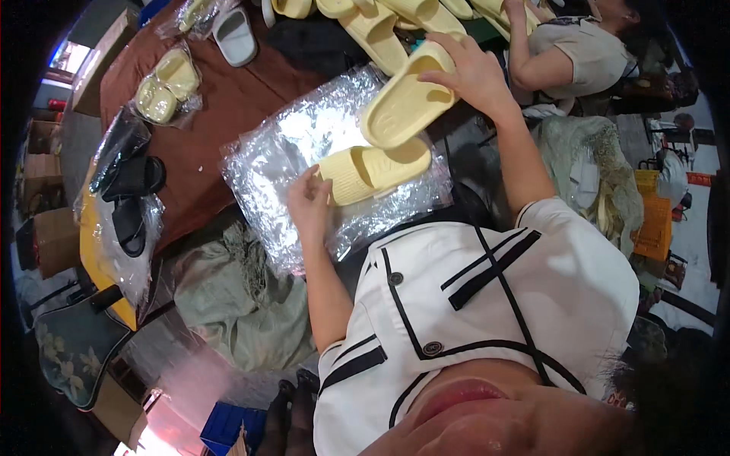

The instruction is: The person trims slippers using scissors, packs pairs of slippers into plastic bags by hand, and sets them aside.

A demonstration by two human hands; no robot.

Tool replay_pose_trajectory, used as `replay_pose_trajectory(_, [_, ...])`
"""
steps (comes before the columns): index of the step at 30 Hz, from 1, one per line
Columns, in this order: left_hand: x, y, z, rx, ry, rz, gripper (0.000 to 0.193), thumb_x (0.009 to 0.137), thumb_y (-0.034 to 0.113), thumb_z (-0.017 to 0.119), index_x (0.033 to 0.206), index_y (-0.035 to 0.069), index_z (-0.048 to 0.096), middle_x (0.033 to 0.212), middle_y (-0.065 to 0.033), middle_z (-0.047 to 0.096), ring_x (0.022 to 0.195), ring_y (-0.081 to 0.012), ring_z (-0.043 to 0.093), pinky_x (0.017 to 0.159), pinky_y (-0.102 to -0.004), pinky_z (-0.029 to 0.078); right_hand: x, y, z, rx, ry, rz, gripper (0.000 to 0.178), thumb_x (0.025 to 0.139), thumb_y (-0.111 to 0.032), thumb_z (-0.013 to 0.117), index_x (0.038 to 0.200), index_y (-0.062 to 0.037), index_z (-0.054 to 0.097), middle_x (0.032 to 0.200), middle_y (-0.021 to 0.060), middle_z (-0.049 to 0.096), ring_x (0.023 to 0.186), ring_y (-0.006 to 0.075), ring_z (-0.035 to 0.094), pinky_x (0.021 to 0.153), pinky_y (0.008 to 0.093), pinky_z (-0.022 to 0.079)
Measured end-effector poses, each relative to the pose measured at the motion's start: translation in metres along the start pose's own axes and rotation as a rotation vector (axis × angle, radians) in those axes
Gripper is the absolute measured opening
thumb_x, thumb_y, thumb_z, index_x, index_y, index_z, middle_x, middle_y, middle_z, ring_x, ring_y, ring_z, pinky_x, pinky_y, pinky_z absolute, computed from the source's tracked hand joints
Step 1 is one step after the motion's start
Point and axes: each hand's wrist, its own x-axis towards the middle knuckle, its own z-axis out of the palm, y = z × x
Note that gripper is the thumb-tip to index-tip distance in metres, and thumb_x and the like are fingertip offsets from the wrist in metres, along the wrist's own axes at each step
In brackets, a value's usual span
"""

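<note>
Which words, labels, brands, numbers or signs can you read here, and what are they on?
None can be read clearly.
Upper yellow slipper, in the right hand: faint insole mark, too blurred to read.
Lower yellow slipper, at the left hand: same.
Red strip, far right: too small to tell.

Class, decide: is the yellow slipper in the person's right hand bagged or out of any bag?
Out. The yellow slipper shows bare, with no film around it; the right hand grips it directly.

Shows pale yellow on slippers [346,176], silver on plastic bags [266,175], red-brown on cloth [228,106], black on sandals [135,181]; black trim on white shirt [475,323], pale flowers on dark chair [80,349].
</note>
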Motion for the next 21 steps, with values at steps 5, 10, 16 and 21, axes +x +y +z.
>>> replay_pose_trajectory(5, [-0.002,0.002,0.006,-0.378,-0.05,-0.111,0.037,0.088,0.002,0.073,0.125,0.003,0.07,0.092,-0.0025,0.065,0.084,-0.0121,0.061,0.079,-0.0268,0.05,-0.047,-0.016,0.021,-0.075,0.038,0.193,0.077,0.081,-0.072,0.065,0.137,-0.0195,0.058,0.108,0.0239,0.065,0.09,0.0436,0.069,0.079,0.0489,0.057])
replay_pose_trajectory(10, [-0.01,0.006,-0.002,-0.451,-0.047,-0.136,0.036,0.089,0.0,0.071,0.125,-0.001,0.067,0.094,-0.0044,0.07,0.087,-0.0114,0.064,0.081,-0.0261,0.051,-0.05,-0.044,0.016,-0.06,-0.141,0.206,0.064,0.088,-0.062,0.066,0.128,-0.0116,0.062,0.104,0.0198,0.066,0.093,0.0409,0.068,0.081,0.0473,0.055])
replay_pose_trajectory(16, [-0.007,-0.003,-0.006,-0.519,0.026,-0.122,0.035,0.091,-0.001,0.07,0.125,-0.002,0.065,0.098,-0.0074,0.072,0.091,-0.0129,0.066,0.084,-0.0275,0.051,-0.039,-0.035,0.067,0.831,-0.023,0.187,0.035,0.096,-0.029,0.07,0.116,-0.0004,0.069,0.098,0.0095,0.071,0.089,0.0184,0.067,0.079,0.0327,0.053])
replay_pose_trajectory(21, [-0.005,-0.007,0.0,-0.601,0.138,-0.069,0.035,0.092,0.0,0.069,0.126,-0.004,0.063,0.111,-0.0114,0.07,0.101,-0.0166,0.066,0.09,-0.0303,0.052,-0.037,-0.042,0.066,1.448,-0.042,0.484,0.021,0.101,-0.011,0.062,0.114,0.0034,0.07,0.099,0.0048,0.07,0.088,0.0114,0.065,0.079,0.0263,0.053])
